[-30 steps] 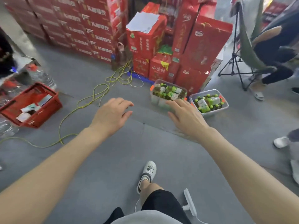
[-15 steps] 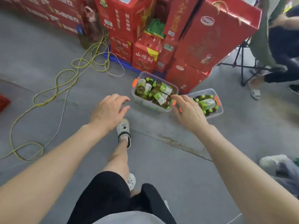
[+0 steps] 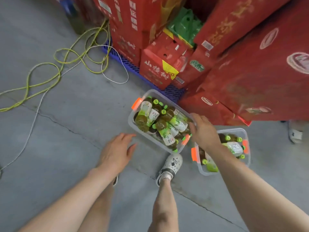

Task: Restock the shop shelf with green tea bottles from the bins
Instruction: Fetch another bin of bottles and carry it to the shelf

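Floor (image 3: 66, 131): grey concrete with a crack line running across it; everything below stands or lies on it.
Red cartons (image 3: 250, 72): stacked at the top and right, printed with white and gold lettering, and partly resting on a blue pallet (image 3: 173, 92).
Cables: a yellow-green cable (image 3: 58, 74) loops over the floor at the left, and a white cable (image 3: 117, 83) curls beside it.
First bin (image 3: 150, 141): clear plastic, set at an angle just in front of the pallet, with an orange latch (image 3: 136, 102) at each end.
Second bin (image 3: 234, 130): the same kind, just right of the first and partly hidden by the right forearm.
Right grip (image 3: 204, 131): a bare hand, back to the camera, over the first bin's right end; its fingers bend down at the rim, and whether they clasp anything cannot be told.
Left grip (image 3: 117, 151): a bare hand with fingers straight and apart, holding nothing, above the floor just beside the first bin's near wall.
Green tea bottles (image 3: 145, 114): lying piled in the first bin, green caps and pale labels; more lie in the second bin.
White clog (image 3: 172, 163): on the person's foot, between the two bins.
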`<state>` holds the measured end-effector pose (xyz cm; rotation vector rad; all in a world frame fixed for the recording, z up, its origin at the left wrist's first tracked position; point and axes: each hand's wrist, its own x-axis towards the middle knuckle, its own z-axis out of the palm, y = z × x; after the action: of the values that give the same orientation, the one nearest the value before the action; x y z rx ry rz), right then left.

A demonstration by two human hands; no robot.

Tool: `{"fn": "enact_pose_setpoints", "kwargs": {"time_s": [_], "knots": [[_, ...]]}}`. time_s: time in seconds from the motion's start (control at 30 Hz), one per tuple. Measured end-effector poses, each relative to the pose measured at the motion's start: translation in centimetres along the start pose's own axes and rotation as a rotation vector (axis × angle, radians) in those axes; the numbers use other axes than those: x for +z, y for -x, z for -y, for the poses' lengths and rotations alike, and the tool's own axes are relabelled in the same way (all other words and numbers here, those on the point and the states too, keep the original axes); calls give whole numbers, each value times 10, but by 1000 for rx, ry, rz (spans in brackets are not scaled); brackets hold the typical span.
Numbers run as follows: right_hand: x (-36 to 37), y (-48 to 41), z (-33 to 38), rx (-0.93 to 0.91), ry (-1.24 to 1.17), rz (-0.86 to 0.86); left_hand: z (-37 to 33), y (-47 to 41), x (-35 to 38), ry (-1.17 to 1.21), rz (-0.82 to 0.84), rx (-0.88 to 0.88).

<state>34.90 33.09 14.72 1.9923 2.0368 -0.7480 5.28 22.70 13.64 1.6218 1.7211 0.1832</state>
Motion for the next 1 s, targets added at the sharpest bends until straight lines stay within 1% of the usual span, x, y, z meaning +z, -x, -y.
{"fn": "enact_pose_setpoints", "kwargs": {"time_s": [0.13, 0.23, 0.3, 0.37, 0.43, 0.47, 0.5, 0.53, 0.57, 0.63, 0.67, 0.77, 0.8, 0.93, 1.0], "knots": [[51, -94, -36, -22, 32, 96, 29, -43, 92, 16, -31, -72], [93, -157, -58, 1, 88, 204, 43, -69, 167, 70, -20, -155], [121, -190, -72, 16, 140, 261, 43, -84, 211, 121, 20, -280], [147, -215, -89, 31, 184, 281, 43, -101, 252, 159, 112, -467], [172, -234, -108, 50, 212, 295, 44, -118, 286, 129, 221, -654], [184, -241, -117, 58, 198, 314, 42, -125, 300, 149, 240, -731], [195, -246, -124, 71, 165, 337, 40, -132, 312, 225, 217, -801], [204, -249, -129, 86, 123, 354, 39, -138, 323, 366, 147, -874], [211, -250, -133, 105, 85, 357, 39, -142, 333, 540, 60, -944], [219, -249, -136, 120, 37, 305, 42, -150, 346, 873, -90, -1054], [220, -248, -136, 114, 28, 269, 45, -152, 350, 967, -136, -1078], [219, -242, -131, 126, -7, 221, 51, -151, 350, 990, -157, -1077], [218, -239, -130, 143, -9, 223, 53, -150, 349, 971, -157, -1066], [233, -212, -134, 233, 15, 291, 76, -138, 336, 772, -155, -1022], [249, -190, -133, 292, -28, 300, 90, -131, 323, 715, -179, -976]]}}
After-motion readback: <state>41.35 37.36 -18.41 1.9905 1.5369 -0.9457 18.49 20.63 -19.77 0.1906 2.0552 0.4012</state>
